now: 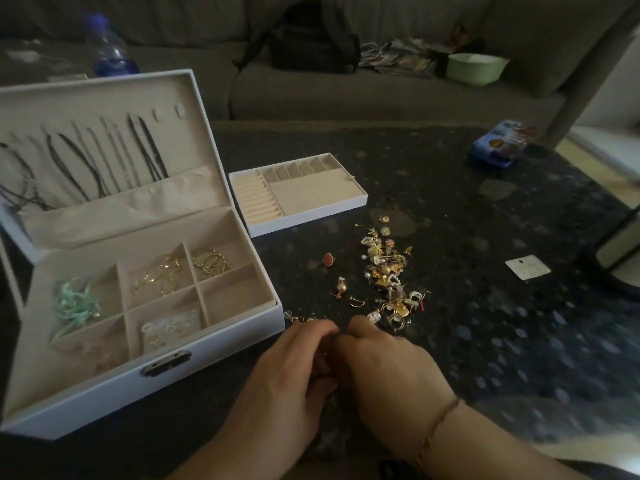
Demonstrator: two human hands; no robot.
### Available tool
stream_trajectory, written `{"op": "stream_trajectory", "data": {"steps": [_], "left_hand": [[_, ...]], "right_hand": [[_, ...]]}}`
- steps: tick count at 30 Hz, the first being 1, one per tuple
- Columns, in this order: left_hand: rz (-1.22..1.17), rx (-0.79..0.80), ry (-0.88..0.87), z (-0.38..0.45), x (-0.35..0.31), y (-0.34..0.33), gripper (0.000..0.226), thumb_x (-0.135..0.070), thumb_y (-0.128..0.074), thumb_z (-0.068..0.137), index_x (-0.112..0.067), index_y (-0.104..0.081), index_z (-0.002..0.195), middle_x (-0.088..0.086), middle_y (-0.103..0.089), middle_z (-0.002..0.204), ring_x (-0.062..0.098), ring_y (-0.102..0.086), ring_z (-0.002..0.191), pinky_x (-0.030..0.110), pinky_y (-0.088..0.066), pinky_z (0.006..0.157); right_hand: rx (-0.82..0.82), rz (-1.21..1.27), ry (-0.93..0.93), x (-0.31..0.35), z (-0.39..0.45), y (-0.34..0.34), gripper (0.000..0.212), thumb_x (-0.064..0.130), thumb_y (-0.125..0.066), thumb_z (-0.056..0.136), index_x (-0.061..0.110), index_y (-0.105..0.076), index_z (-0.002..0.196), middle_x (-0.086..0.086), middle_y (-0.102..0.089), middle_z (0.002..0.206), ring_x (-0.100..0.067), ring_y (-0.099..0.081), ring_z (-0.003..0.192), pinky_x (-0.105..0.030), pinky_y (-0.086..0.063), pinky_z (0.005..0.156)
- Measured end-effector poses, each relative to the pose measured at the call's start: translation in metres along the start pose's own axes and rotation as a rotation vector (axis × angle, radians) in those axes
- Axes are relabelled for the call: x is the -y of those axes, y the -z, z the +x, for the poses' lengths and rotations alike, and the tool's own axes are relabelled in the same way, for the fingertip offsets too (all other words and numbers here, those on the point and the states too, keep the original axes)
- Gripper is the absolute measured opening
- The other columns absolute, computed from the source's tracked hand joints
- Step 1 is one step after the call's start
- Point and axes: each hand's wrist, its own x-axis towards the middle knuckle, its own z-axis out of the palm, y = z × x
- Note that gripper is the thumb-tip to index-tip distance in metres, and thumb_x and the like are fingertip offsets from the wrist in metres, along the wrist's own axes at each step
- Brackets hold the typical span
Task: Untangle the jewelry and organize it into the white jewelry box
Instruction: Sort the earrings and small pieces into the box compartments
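Note:
The white jewelry box stands open at the left, with necklaces hung in its lid and gold chains, hoops, a mint cord and small earrings in its compartments. Its removable tray lies on the table behind. A loose pile of gold and pearl jewelry spreads over the dark table, with a red ring beside it. My left hand and my right hand meet fingertip to fingertip just below the pile, fingers curled around something small that is hidden between them.
A white card and a blue box lie on the table at the right. Behind the table is a grey sofa with a black bag, a green bowl and a blue bottle.

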Motion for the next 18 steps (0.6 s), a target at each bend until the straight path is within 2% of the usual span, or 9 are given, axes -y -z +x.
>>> {"op": "stream_trajectory", "data": {"steps": [4,9,11,14,18], "left_hand": [[-0.048,0.035,0.059,0.001,-0.002,0.000,0.062,-0.018,-0.068,0.091,-0.050,-0.038,0.136,-0.031,-0.054,0.114,-0.017,-0.047,0.114,0.004,-0.038,0.096],[0.002,0.049,0.044,0.002,-0.003,0.002,0.080,-0.017,-0.070,0.089,-0.070,-0.023,0.125,-0.035,-0.060,0.105,-0.017,-0.052,0.108,0.003,-0.039,0.092],[0.019,0.039,0.040,0.003,-0.003,0.003,0.078,-0.016,-0.072,0.088,-0.068,-0.025,0.123,-0.036,-0.060,0.097,-0.017,-0.054,0.103,0.003,-0.040,0.089],[0.017,0.025,0.045,0.002,-0.005,0.004,0.075,-0.014,-0.074,0.086,-0.063,-0.032,0.123,-0.029,-0.064,0.089,-0.015,-0.057,0.096,0.003,-0.042,0.080],[0.020,0.012,0.049,0.003,-0.006,0.005,0.071,-0.014,-0.077,0.083,-0.054,-0.041,0.128,-0.026,-0.067,0.084,-0.013,-0.061,0.088,0.005,-0.045,0.078]], "right_hand": [[0.017,-0.053,0.040,0.000,-0.003,0.000,0.042,0.025,-0.044,0.098,0.023,-0.036,0.139,-0.001,-0.034,0.131,-0.021,-0.050,0.110,-0.034,-0.050,0.082],[-0.005,-0.065,0.020,0.002,-0.005,-0.001,0.037,0.023,-0.043,0.100,0.024,-0.039,0.137,0.001,-0.043,0.129,-0.020,-0.049,0.114,-0.037,-0.051,0.087],[-0.048,-0.081,0.009,0.003,-0.008,-0.002,0.033,0.024,-0.042,0.100,0.026,-0.043,0.133,0.002,-0.046,0.127,-0.020,-0.049,0.114,-0.035,-0.050,0.083],[-0.080,-0.111,-0.003,0.003,-0.011,-0.001,0.027,0.030,-0.040,0.101,0.030,-0.048,0.127,0.004,-0.044,0.123,-0.019,-0.050,0.111,-0.032,-0.044,0.070],[-0.054,-0.124,0.005,0.001,-0.010,0.001,0.028,0.033,-0.044,0.100,0.033,-0.051,0.127,0.005,-0.041,0.125,-0.020,-0.051,0.110,-0.032,-0.045,0.071]]}}
